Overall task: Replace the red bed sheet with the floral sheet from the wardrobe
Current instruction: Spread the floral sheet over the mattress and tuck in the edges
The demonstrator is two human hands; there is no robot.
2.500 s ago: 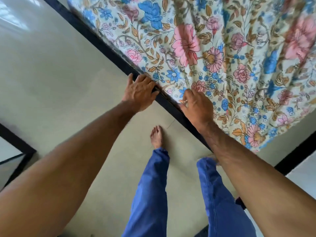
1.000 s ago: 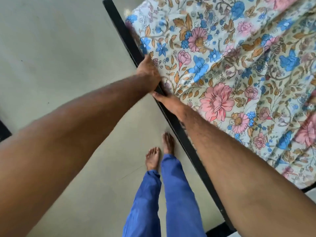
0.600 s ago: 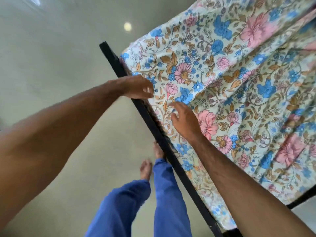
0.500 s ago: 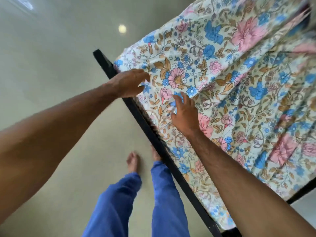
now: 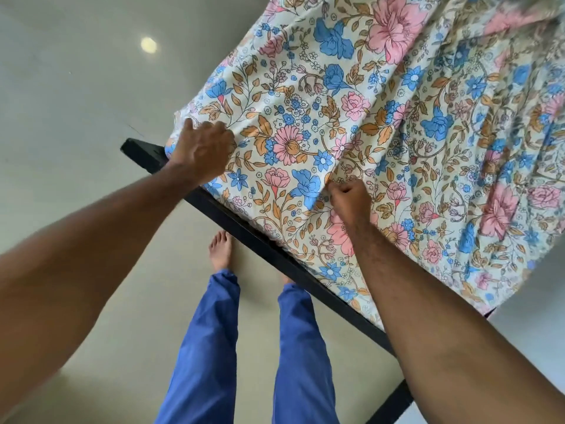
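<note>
Pinching a fold of the floral sheet, the right hand is closed while the left hand apparently grips its corner above the black bed frame.

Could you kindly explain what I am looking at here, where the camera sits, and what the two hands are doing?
There is no machine: a person wears a wide-angle camera on the head, looking down past their own arms, blue trousers and bare feet. Over the bed lies the cream floral bed sheet with pink and blue flowers, above the black bed frame and the pale glossy floor. The left hand rests on the sheet near the bed's corner. The right hand pinches a fold of the sheet with curled fingers. No red sheet is visible.
</note>
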